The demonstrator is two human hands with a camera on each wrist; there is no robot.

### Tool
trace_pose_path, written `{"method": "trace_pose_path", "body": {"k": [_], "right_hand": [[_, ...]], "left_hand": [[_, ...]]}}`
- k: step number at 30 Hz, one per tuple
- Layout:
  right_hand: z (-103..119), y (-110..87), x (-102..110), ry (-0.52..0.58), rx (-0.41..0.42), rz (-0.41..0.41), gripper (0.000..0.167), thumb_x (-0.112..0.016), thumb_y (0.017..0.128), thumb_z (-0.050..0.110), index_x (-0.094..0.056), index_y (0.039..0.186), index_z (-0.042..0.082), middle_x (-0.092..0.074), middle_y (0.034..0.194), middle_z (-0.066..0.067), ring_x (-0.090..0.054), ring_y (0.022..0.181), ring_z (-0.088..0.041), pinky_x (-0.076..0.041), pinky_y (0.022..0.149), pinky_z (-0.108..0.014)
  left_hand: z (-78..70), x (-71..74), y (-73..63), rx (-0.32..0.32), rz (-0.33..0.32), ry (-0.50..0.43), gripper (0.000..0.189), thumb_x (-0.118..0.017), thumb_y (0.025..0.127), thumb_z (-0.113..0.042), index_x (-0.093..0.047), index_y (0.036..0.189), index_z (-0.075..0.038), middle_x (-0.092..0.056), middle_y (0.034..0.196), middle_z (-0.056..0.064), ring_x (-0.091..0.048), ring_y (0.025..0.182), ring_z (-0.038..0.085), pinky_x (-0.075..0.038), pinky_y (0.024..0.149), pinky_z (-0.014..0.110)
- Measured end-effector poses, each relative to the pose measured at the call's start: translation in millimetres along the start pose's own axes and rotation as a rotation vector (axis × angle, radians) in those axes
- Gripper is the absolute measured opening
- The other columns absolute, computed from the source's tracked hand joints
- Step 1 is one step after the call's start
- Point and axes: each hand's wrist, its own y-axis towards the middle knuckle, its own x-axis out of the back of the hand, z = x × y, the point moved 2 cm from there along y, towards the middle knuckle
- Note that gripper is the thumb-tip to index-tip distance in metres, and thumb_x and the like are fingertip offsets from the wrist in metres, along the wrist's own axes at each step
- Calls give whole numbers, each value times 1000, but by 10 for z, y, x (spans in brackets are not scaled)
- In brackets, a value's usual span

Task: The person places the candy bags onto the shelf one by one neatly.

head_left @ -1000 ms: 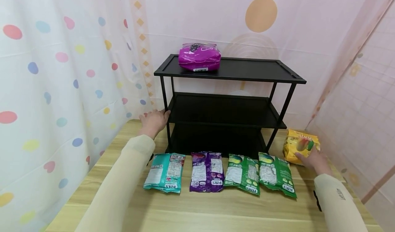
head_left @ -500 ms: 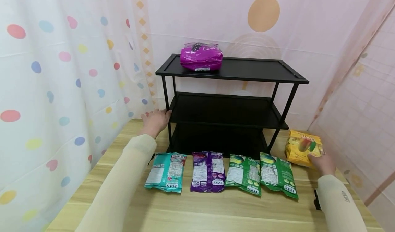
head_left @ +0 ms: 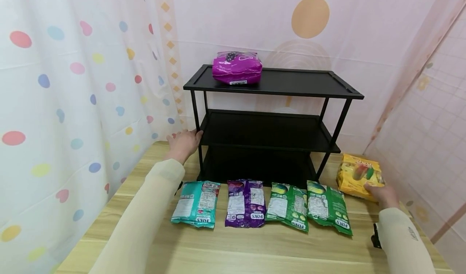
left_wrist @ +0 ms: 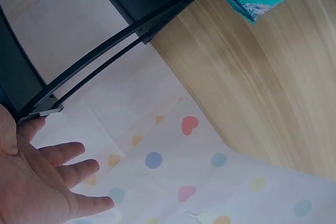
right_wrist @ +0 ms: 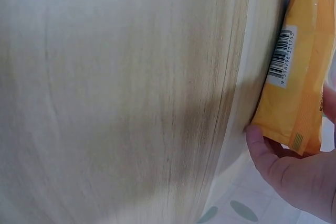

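My right hand (head_left: 383, 194) is at the near right corner of a yellow candy bag (head_left: 358, 177) with a mango picture, right of the shelf. Its thumb lies over the bag's front; the right wrist view shows the fingers curled around the end of the bag, below a barcode. The left hand (head_left: 183, 144) touches the left side of the black three-tier shelf (head_left: 265, 130) at the middle tier. In the left wrist view three of its fingers (left_wrist: 73, 174) extend loosely, while thumb and forefinger meet the shelf's corner.
A magenta bag (head_left: 237, 68) sits on the top tier. Along the front of the shelf lie a teal candy bag (head_left: 195, 204), a purple one (head_left: 244, 203) and two green ones, the left (head_left: 287, 206) and the right (head_left: 327, 206). Curtains surround the wooden table (head_left: 255, 249).
The right hand has slid right along the yellow bag to its near right corner, and the bag has shifted slightly to the right. My left hand stays at the shelf.
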Motion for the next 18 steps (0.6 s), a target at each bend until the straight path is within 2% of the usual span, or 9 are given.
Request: {"method": "trace_pose_path", "body": {"k": [9, 13, 18], "right_hand": [[-3, -26, -2, -32, -111, 2, 93, -62, 95, 32, -3, 153, -10, -4, 159, -33, -13, 144, -50, -17, 115, -57], [3, -16, -20, -10, -108, -15, 91, -63, 95, 30, -4, 155, -6, -3, 160, -31, -12, 145, -49, -15, 116, -56], [20, -12, -31, 9, -117, -28, 87, -61, 96, 27, -8, 153, -10, -6, 160, -31, -15, 144, -49, -17, 115, -57]], "left_hand": [[0, -11, -14, -9, -7, 1, 59, -21, 109, -43, -49, 144, -4, -46, 143, 31, -37, 129, 57, -15, 105, 75], [7, -9, -14, -9, -10, 0, 59, -21, 109, -42, -50, 144, -4, -46, 142, 31, -37, 129, 57, -15, 105, 75], [17, -17, -7, -3, -7, 0, 59, -21, 109, -43, -50, 144, -5, -48, 141, 30, -39, 128, 56, -15, 104, 75]]}}
